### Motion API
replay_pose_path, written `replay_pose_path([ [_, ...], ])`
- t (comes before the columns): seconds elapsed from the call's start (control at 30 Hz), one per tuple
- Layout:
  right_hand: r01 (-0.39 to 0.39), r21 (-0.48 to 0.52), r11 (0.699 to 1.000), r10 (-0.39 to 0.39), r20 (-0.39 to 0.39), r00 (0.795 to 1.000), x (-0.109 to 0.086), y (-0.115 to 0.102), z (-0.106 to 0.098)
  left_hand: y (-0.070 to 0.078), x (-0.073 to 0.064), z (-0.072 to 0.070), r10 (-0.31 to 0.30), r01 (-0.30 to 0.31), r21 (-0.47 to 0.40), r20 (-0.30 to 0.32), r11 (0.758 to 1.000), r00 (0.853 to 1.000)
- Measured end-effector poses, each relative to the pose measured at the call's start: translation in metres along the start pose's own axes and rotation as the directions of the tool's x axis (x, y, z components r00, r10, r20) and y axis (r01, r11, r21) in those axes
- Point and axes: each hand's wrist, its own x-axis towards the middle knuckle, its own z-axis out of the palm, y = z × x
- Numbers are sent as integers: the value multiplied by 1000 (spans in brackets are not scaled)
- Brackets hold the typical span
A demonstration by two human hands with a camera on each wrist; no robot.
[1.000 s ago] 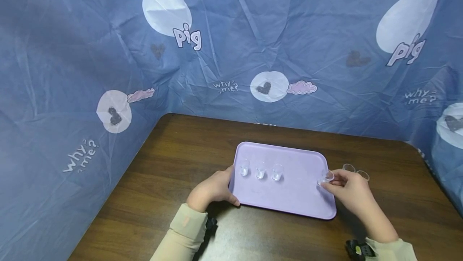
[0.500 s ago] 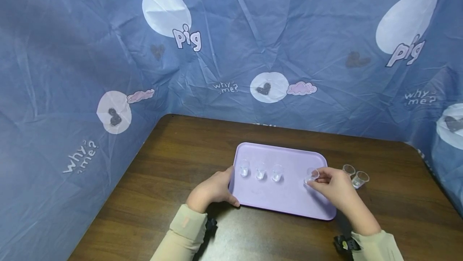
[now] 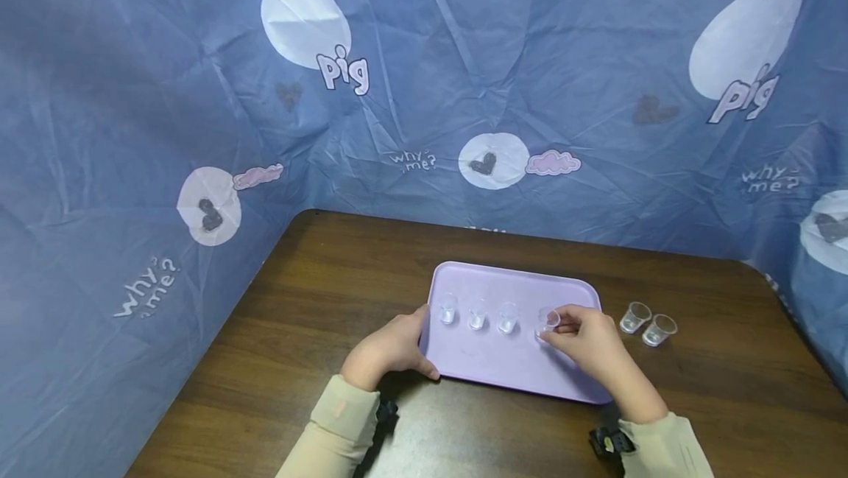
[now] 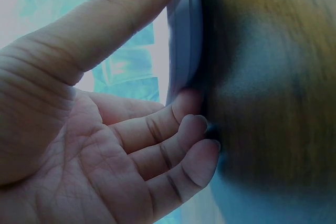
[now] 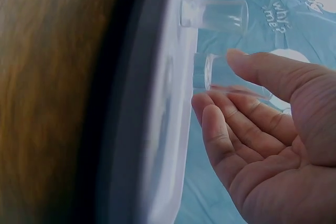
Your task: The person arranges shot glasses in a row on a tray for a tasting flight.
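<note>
The right hand [image 3: 586, 340] pinches a small clear shot cup [image 3: 545, 320] between thumb and fingers, mouth up, over the right half of a lilac rectangular tray [image 3: 490, 359]; whether the cup's base touches the tray cannot be told. Left of this grip, three standing shot cups [image 3: 507, 318] form a row on the tray, the closest one near the pinched cup but apart from it. Right of the grip, past the tray's edge, two loose shot cups [image 3: 659, 331] stand close together on the brown wood-grain table [image 3: 344, 279]. Well to the left of the grip, the left hand [image 3: 389, 347] holds the tray's near left corner, fingers at the left edge and thumb at the near edge. Beyond the grip, behind the table, hangs a blue pig-print fabric backdrop [image 3: 397, 110]
</note>
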Motion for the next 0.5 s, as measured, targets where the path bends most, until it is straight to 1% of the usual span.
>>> replay_pose_path([
  [0.27, 22, 19, 1000, -23, 7, 1000, 4, -3, 8, -1, 0, 0, -2, 2, 8, -2, 1000, 1000],
  [0.5, 16, 36, 999, -17, 17, 1000, 5, -2, 11, 0, -1, 0, 4, -4, 1, -1, 1000, 1000],
])
